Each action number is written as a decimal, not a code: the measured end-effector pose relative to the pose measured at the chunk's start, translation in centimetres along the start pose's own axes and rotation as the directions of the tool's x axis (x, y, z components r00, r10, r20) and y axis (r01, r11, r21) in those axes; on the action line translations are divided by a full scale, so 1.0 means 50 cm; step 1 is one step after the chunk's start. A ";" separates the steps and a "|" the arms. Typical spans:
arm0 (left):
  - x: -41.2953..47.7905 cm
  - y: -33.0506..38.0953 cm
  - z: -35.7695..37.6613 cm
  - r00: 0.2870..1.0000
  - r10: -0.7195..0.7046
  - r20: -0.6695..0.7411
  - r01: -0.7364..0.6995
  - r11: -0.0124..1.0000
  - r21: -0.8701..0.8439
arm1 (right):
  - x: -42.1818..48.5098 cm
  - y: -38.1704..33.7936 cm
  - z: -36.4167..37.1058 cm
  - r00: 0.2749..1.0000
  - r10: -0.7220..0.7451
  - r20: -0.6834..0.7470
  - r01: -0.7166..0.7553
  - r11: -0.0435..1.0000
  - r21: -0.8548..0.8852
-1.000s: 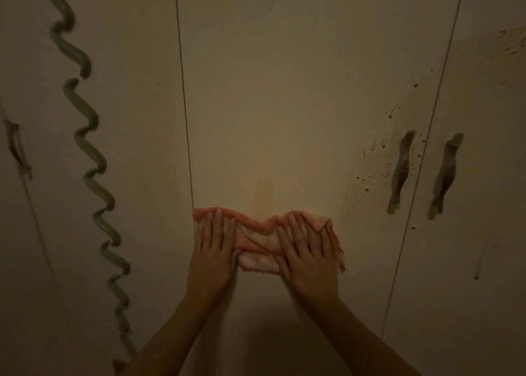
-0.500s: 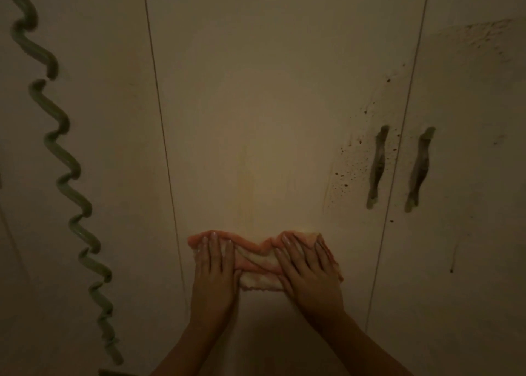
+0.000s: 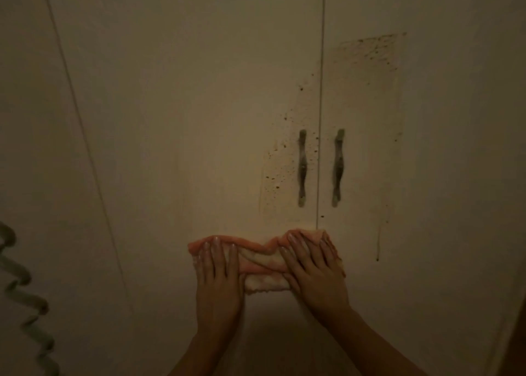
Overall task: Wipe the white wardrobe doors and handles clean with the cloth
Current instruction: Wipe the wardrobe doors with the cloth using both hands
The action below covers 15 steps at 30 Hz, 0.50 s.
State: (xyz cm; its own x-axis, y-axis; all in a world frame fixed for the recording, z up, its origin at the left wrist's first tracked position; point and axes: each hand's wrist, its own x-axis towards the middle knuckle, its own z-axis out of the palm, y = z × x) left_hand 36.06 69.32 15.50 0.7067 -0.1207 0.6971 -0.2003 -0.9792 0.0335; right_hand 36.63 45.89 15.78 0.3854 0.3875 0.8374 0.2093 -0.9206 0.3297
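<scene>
Pink cloth (image 3: 264,261) lies flat under my left hand (image 3: 217,279) and right hand (image 3: 313,273), both open-palmed on the door (image 3: 199,119); next, I'd sweep up toward the speckled handles (image 3: 302,167).

I am showing both arms bare from wrist to forearm — no sleeves, no watch or bracelet visible. My left hand (image 3: 217,283) and right hand (image 3: 316,273) are wearing no gloves or rings that I can make out, and my fingernails are catching the dim light — pale, glossy.
</scene>
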 end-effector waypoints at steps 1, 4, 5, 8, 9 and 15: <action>0.001 0.012 0.001 1.000 0.003 0.008 -0.003 1.000 -0.003 | -0.006 0.011 0.000 1.000 0.008 0.008 -0.008 1.000 -0.006; 0.008 0.062 0.004 0.999 0.020 0.027 -0.020 1.000 -0.016 | -0.031 0.054 -0.006 0.999 0.035 0.018 -0.035 0.999 -0.025; 0.011 0.081 0.005 0.999 0.029 0.030 -0.028 0.999 -0.018 | -0.041 0.071 -0.009 0.999 0.045 0.018 -0.044 0.999 -0.029; 0.017 0.136 0.009 0.998 0.046 0.053 -0.045 0.999 -0.024 | -0.070 0.120 -0.017 0.998 0.065 0.028 -0.064 0.997 -0.036; 0.018 0.155 0.011 0.997 0.051 0.064 -0.049 0.998 -0.029 | -0.080 0.136 -0.019 0.997 0.075 0.035 -0.074 0.997 -0.036; 0.027 0.272 0.022 0.995 0.098 0.026 -0.096 0.993 -0.071 | -0.137 0.238 -0.047 0.992 0.118 0.037 -0.115 0.992 -0.059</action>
State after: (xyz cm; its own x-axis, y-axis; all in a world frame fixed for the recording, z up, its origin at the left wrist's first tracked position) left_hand 35.03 55.69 16.12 0.7010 -0.2201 0.6784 -0.3148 -0.9490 0.0174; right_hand 34.39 32.17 14.99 0.4405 0.2779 0.8537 0.1097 -0.9604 0.2560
